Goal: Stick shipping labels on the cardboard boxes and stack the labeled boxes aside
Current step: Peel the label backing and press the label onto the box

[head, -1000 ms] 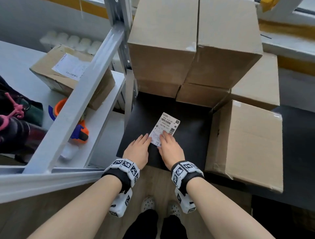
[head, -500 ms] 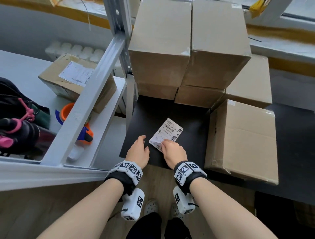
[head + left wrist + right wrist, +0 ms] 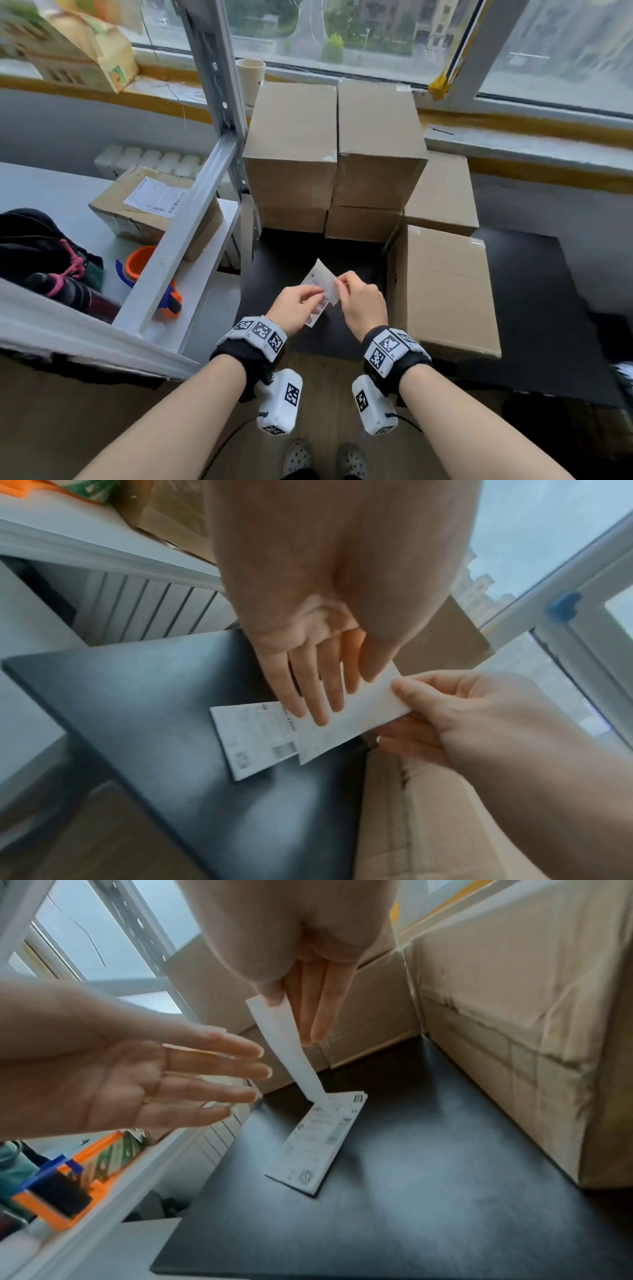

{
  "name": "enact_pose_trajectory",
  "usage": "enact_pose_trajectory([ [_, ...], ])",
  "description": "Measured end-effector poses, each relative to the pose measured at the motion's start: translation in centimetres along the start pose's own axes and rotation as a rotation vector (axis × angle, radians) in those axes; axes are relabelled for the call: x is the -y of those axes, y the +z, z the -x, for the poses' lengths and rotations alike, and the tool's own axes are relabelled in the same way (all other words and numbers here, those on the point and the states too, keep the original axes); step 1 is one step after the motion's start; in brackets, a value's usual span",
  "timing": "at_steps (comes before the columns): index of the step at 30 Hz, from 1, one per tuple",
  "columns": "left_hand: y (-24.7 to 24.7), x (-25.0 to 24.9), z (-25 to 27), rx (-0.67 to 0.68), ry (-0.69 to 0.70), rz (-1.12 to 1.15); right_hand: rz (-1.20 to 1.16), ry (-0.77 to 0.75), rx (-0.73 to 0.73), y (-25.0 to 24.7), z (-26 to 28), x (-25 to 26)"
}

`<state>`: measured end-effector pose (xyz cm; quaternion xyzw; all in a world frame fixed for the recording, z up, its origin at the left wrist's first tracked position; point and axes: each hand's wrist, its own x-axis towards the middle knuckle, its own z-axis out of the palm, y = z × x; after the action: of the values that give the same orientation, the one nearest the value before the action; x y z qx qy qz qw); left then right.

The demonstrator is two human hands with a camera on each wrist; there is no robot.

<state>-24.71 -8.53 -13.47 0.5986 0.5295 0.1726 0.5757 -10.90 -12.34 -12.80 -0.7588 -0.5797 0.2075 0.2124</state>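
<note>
A small stack of white shipping labels (image 3: 317,310) (image 3: 315,1142) lies on the black table (image 3: 531,291). My right hand (image 3: 359,301) (image 3: 308,1001) pinches one label (image 3: 327,282) (image 3: 359,715) between thumb and fingers, and it curls up off the stack. My left hand (image 3: 296,306) (image 3: 318,685) hovers over the stack with straight fingers, beside the lifted label. A plain cardboard box (image 3: 445,291) stands just right of my hands. More plain boxes (image 3: 291,137) are stacked behind, against the window.
A box with a label (image 3: 150,205) sits on the white shelf at the left, behind a slanted metal rack beam (image 3: 178,233). An orange and blue tape dispenser (image 3: 147,270) and a black bag (image 3: 34,246) lie there too. A paper cup (image 3: 250,78) stands on the sill.
Both hands lay on the label stack on the table. Now the right hand has lifted one label up off it, and the left hand has risen with fingers spread.
</note>
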Motion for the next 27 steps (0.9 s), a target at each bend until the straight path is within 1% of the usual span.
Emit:
enact_pose_trajectory([
  [4, 0.3, -3.4, 0.4, 0.033, 0.043, 0.085, -0.059, -0.006, -0.04, -2.5, 0.2, 0.2],
  [8, 0.7, -5.6, 0.8, 0.016, 0.072, 0.13, -0.086, -0.042, -0.063, -4.3, 0.5, 0.2],
  [12, 1.4, -7.1, 0.9, 0.007, 0.038, 0.217, -0.105, -0.073, -0.066, -5.4, 0.9, 0.1],
  [18, 2.3, -8.4, 1.0, 0.035, -0.05, 0.32, -0.182, -0.071, -0.148, -6.5, 0.4, -0.5],
  [23, 2.8, -9.3, 1.0, 0.019, -0.037, 0.369, -0.279, -0.102, -0.086, -7.4, 0.3, -0.3],
  [27, 2.7, -9.8, 1.1, 0.04, -0.028, 0.41, -0.333, -0.107, -0.055, -7.7, 0.1, -0.7],
])
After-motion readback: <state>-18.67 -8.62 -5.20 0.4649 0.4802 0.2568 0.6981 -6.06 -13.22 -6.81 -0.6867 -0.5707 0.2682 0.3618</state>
